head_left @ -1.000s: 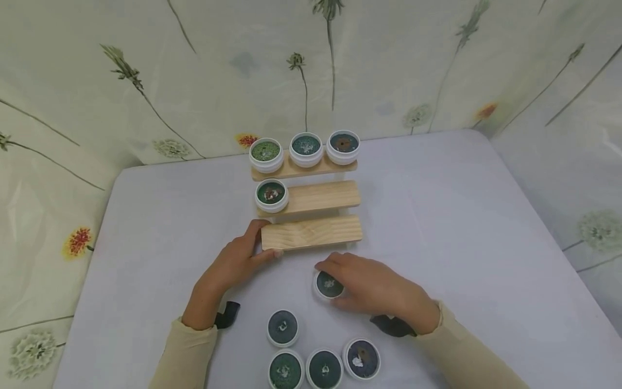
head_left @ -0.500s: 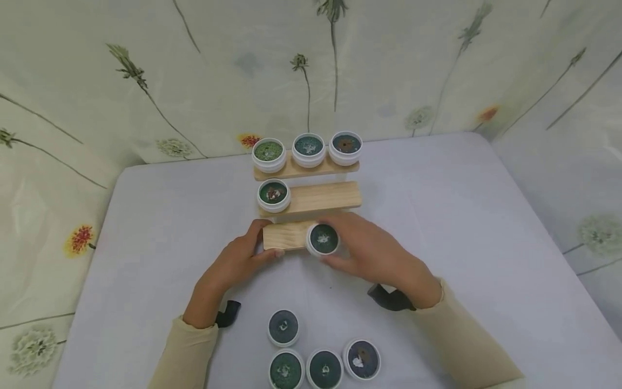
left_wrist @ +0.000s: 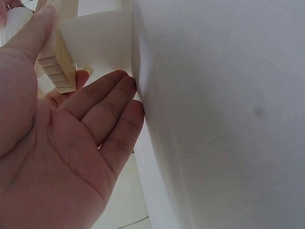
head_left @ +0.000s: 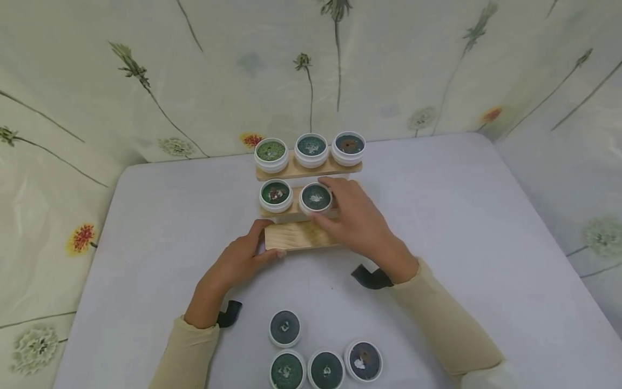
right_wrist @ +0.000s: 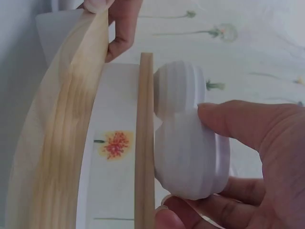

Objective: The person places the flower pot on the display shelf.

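A three-tier wooden stand [head_left: 291, 237] with pale supports is in the middle of the table. My left hand [head_left: 233, 263] grips the left end of its lowest board, thumb at the front edge and index finger behind; the other fingers stretch beneath it in the left wrist view. On the middle board, my right hand [head_left: 362, 219] holds a small round white jar [head_left: 316, 198] with a dark green, pale-flecked top, thumb and fingers on opposite sides. This jar [right_wrist: 190, 157] is against the board in the right wrist view. Left of it stands another jar [head_left: 275, 194] with brown and white flecks.
The top board [head_left: 311, 172] bears three jars, one of them light green [head_left: 271, 151]. Nearer the front, several more jars lie on the white table, including a grey-green one [head_left: 284, 327] and a dark brown-spotted one [head_left: 364, 361]. A flower-printed curtain [head_left: 218, 81] surrounds the table.
My right hand has lifted the jar from the table, carried it over the lowest board and brought it to the middle board. The left hand has kept its grip on the stand.
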`<state>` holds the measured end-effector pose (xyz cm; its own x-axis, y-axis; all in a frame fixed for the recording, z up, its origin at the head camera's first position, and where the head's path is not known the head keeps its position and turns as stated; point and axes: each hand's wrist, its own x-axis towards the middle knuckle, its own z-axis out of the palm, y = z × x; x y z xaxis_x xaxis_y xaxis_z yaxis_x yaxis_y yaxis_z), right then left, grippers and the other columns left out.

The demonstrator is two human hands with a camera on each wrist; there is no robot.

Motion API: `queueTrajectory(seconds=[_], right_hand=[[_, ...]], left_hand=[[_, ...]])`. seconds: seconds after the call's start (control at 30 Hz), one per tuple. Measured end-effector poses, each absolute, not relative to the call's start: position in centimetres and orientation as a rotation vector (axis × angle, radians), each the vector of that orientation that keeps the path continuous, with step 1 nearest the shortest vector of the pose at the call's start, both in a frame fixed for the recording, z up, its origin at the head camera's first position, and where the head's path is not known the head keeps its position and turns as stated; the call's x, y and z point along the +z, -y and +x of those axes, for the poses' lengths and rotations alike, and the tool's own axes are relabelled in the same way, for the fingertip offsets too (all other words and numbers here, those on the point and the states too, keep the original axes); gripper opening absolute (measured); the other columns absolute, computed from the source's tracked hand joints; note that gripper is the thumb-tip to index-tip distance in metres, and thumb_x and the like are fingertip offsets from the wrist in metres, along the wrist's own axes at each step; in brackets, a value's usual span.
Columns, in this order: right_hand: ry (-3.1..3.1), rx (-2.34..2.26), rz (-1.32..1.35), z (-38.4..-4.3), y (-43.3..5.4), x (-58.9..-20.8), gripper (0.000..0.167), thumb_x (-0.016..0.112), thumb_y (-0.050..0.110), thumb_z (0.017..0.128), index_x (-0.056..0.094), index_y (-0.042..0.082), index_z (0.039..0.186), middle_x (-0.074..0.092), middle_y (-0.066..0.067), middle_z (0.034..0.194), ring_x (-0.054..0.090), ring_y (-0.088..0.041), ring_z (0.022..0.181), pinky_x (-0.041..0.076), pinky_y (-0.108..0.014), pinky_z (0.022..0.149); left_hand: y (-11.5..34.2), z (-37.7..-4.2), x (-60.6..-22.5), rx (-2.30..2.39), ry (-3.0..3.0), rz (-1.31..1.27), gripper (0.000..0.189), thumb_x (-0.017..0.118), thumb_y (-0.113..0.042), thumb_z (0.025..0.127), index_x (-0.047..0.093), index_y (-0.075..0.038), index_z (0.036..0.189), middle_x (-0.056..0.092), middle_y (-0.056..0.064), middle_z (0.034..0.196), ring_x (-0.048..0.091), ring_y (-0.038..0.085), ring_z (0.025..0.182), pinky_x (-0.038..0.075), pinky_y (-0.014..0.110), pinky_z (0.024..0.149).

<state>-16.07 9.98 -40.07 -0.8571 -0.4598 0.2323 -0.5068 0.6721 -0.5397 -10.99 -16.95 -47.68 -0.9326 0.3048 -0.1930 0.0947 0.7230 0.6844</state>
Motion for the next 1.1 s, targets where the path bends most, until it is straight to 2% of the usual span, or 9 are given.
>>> queueTrajectory(seconds=[0.2,0.4,0.63,0.83,1.1], right_hand=[[2.841,1.039,0.659,-16.4,-9.6,-40.3,0.070,0.085,0.028,0.090,0.050,0.001,0.146,0.059,-0.014,0.138,0.054,-0.030,0.127,0.041,-0.046,0.110],[2.721,1.088,0.706,-16.8,-9.7,-40.8,0.070,0.090,0.021,0.085,0.053,0.000,0.141,0.057,-0.014,0.134,0.054,-0.028,0.125,0.041,-0.043,0.109],[2.726,1.224,0.640,-17.0,-9.7,-41.1,0.067,0.091,0.016,0.084,0.051,0.001,0.136,0.060,-0.014,0.132,0.059,-0.029,0.116,0.046,-0.045,0.101],[2.716,1.218,0.649,-17.0,-9.5,-41.2,0.067,0.091,0.016,0.083,0.053,-0.001,0.135,0.060,-0.015,0.130,0.058,-0.030,0.116,0.045,-0.045,0.102],[2.821,1.288,0.554,-15.3,-10.6,-40.5,0.088,0.093,0.031,0.082,0.041,0.005,0.149,0.050,-0.013,0.140,0.056,-0.028,0.119,0.050,-0.045,0.098]], left_hand=[[16.9,-11.0,-47.7,1.020,-2.642,0.310,0.072,0.073,-0.050,0.097,0.035,-0.024,0.153,0.066,0.018,0.132,0.066,0.032,0.104,0.050,0.054,0.093],[16.9,-10.9,-47.6,1.020,-2.649,0.301,0.072,0.073,-0.050,0.097,0.036,-0.024,0.152,0.064,0.020,0.136,0.066,0.035,0.111,0.049,0.055,0.096],[16.9,-10.7,-47.6,1.028,-2.643,0.298,0.071,0.073,-0.050,0.097,0.036,-0.024,0.152,0.064,0.020,0.136,0.065,0.034,0.110,0.049,0.056,0.096],[17.0,-10.5,-47.6,1.028,-2.640,0.291,0.070,0.073,-0.049,0.097,0.036,-0.025,0.152,0.063,0.021,0.136,0.065,0.035,0.111,0.048,0.057,0.096],[16.8,-10.7,-47.5,1.035,-2.639,0.305,0.070,0.072,-0.050,0.097,0.036,-0.025,0.152,0.063,0.020,0.137,0.065,0.034,0.110,0.048,0.056,0.096]])
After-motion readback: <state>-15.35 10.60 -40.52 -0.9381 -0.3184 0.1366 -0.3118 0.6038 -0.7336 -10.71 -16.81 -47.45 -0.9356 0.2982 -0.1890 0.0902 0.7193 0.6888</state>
